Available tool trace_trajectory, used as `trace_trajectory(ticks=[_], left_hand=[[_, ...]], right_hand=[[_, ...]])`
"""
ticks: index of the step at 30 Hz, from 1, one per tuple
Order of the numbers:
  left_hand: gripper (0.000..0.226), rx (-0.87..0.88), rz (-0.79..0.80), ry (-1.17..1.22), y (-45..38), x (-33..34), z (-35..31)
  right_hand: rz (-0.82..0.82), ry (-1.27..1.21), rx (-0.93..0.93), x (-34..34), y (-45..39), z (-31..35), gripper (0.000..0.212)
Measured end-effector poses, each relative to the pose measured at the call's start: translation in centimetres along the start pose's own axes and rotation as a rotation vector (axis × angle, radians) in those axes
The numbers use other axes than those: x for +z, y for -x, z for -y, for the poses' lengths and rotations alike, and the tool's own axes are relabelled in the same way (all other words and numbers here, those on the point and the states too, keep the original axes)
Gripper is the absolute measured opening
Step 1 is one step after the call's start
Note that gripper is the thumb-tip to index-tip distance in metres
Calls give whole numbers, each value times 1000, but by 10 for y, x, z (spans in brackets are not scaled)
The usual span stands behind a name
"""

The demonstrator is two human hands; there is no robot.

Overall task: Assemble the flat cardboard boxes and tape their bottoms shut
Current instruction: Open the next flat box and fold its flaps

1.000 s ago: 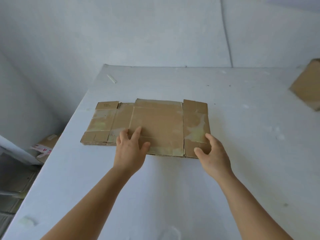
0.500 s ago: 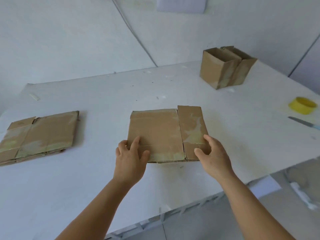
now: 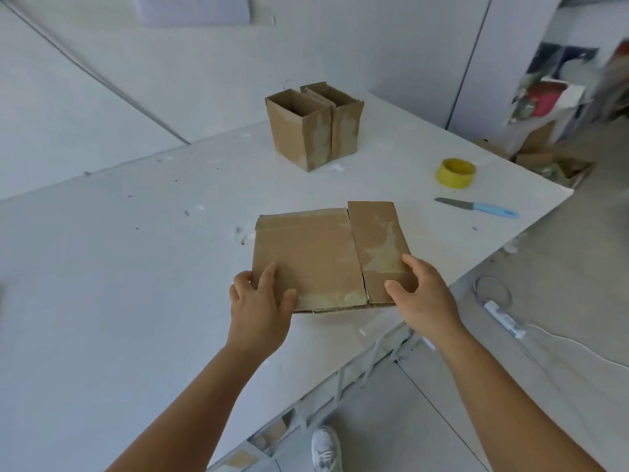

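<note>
A flattened cardboard box [image 3: 326, 257] lies on the white table [image 3: 119, 301], close to the table's near edge, with old tape residue across its panels and a narrower flap section along its 3 o'clock side. Both hands grip it at the near edge.

The left hand [image 3: 260, 308] holds the corner at about 7 o'clock of the box: its thumb and one finger lie spread on top of the cardboard, while the other fingers curl at the side edge; whether they reach underneath cannot be told. The right hand [image 3: 422, 294] holds the corner at about 5 o'clock, thumb pressed on top of the flap section and fingers wrapped round its outer edge, so the cardboard sits pinched between thumb and fingers.

At 12 o'clock from the flat box, well apart, stand two assembled cardboard boxes [image 3: 313, 126], upright, open at the top and touching side by side. At about 2 o'clock lies a yellow tape roll [image 3: 455, 173], and just nearer than it a knife with a light blue handle [image 3: 476, 207] rests flat near the table's edge. A white shoe [image 3: 326, 449] shows on the floor below.
</note>
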State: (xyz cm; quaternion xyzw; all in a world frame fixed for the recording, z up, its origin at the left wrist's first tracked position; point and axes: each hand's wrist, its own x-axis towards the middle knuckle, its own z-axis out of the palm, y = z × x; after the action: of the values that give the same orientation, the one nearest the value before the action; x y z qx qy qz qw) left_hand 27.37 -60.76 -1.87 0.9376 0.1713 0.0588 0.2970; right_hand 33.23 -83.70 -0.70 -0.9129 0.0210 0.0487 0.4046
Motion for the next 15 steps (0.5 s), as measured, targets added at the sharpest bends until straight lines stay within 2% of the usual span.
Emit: trace_trajectory(ticks=[15], left_hand=[[57, 65, 30, 85, -145, 72, -93]], right_hand=[[-106, 68, 35, -67, -160, -19, 59]])
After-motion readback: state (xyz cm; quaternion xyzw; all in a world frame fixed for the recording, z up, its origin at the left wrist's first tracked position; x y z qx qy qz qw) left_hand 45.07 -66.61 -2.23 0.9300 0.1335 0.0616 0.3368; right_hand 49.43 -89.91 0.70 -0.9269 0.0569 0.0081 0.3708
